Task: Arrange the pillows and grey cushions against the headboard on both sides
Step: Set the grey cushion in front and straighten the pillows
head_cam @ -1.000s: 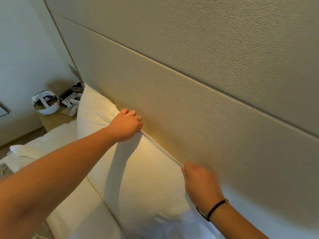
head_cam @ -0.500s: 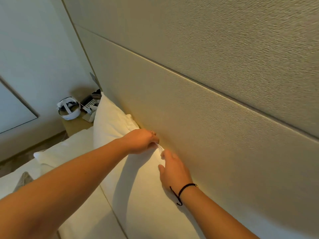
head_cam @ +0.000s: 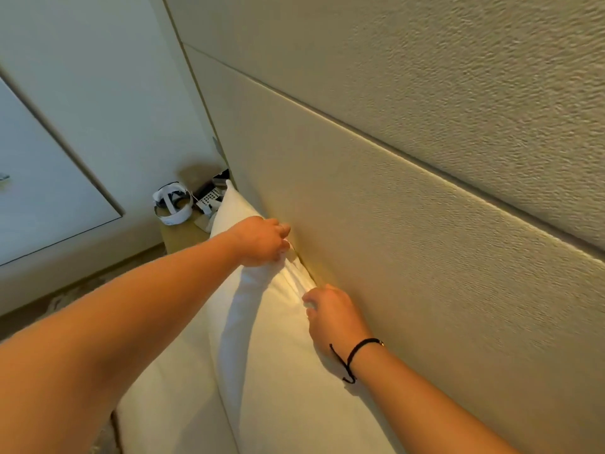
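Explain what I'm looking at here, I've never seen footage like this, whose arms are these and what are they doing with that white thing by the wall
There is no machine here. A person wears a camera on the head, and it looks forward and down, so the two arms reaching in from the bottom are the wearer's own.

The big textured beige surface is a padded headboard. Standing upright against it is a white pillow, on a bed with white bedding.

The left hand grips the pillow's top edge, bunching the fabric. The right hand, with a black cord bracelet on the wrist, holds the same edge lower down, close to the headboard.

Behind the pillow is a bedside table carrying a white headset-like thing and what looks like a remote control. No grey cushions show in this view.
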The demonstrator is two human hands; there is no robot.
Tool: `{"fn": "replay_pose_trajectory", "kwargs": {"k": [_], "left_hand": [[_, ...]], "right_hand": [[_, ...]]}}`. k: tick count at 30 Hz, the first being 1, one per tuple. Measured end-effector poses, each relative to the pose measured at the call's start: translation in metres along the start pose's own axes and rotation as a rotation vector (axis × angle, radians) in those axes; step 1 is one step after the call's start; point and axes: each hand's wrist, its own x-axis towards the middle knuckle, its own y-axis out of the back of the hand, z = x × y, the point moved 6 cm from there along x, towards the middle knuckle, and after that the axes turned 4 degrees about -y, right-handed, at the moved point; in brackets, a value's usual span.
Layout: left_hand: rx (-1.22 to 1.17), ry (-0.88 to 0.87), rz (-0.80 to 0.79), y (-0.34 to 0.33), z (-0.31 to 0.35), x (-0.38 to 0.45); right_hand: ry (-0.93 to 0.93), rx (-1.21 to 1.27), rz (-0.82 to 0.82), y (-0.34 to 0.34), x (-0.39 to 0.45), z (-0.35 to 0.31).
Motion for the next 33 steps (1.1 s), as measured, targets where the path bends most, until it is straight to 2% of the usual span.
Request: {"fn": "replay_pose_trajectory", "kwargs": {"k": [6, 9, 11, 15, 18, 20, 22, 24, 26, 29, 33], "left_hand": [[0.094, 0.222, -0.105, -0.016, -0.062, 0.006], [-0.011, 0.373, -0.14, -0.024, -0.087, 0.006], [-0.125, 0.468, -0.089, -0.025, -0.101, 0.007], [-0.352, 0.662, 0.143, -0.02, -0.108, 0.021], [-0.502, 0.851, 0.295, -0.023, -0.105, 0.03], [-0.737, 0.977, 0.353, -0.04, -0.104, 0.029], [-0.765, 0.976, 0.351, -0.052, -0.097, 0.03], [-0.672, 0.87, 0.259, -0.061, -0.084, 0.031], [-0.69, 0.762, 0.097, -0.077, -0.072, 0.031], [-0.701, 0.733, -0.043, -0.092, -0.057, 0.031], [-0.681, 0.641, -0.035, -0.087, -0.008, 0.026]], "right_hand": [[0.015, 0.089, 0.026, 0.0, 0.003, 0.004], [0.014, 0.08, -0.015, -0.007, 0.003, 0.003], [0.008, 0.078, -0.036, -0.007, 0.005, 0.003], [0.087, 0.0, 0.03, 0.004, 0.007, -0.002], [0.181, -0.142, 0.208, 0.021, 0.0, -0.017], [0.231, -0.217, 0.301, 0.032, -0.007, -0.027], [0.234, -0.304, 0.359, 0.032, -0.012, -0.027], [0.199, -0.394, 0.26, 0.026, -0.013, -0.025], [0.136, -0.486, 0.151, 0.018, -0.01, -0.018], [0.075, -0.562, 0.043, 0.008, -0.006, -0.01], [0.032, -0.578, -0.004, 0.009, -0.005, -0.014]]}}
